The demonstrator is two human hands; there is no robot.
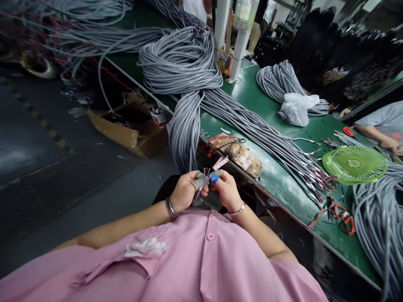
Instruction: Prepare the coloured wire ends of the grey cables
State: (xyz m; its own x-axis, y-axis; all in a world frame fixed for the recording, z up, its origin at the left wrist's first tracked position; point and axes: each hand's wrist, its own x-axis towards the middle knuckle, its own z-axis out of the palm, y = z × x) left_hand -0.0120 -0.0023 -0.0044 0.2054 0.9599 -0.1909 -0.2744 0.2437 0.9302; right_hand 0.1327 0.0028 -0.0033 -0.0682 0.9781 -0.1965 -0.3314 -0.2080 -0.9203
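My left hand and my right hand meet in front of my chest, below the edge of the green bench. Both are closed in a pinch on the stripped end of a grey cable, whose thin coloured wires stick up between my fingertips. Several fingertips wear grey tape or finger cots, and one on the right hand is blue. A bracelet sits on each wrist. A thick bundle of grey cables hangs over the bench edge just above my hands.
Large coils of grey cable cover the bench. A green fan, a white plastic bag, orange-handled cutters and a taped block lie on it. Another person's arm rests at the right. A cardboard box sits on the floor.
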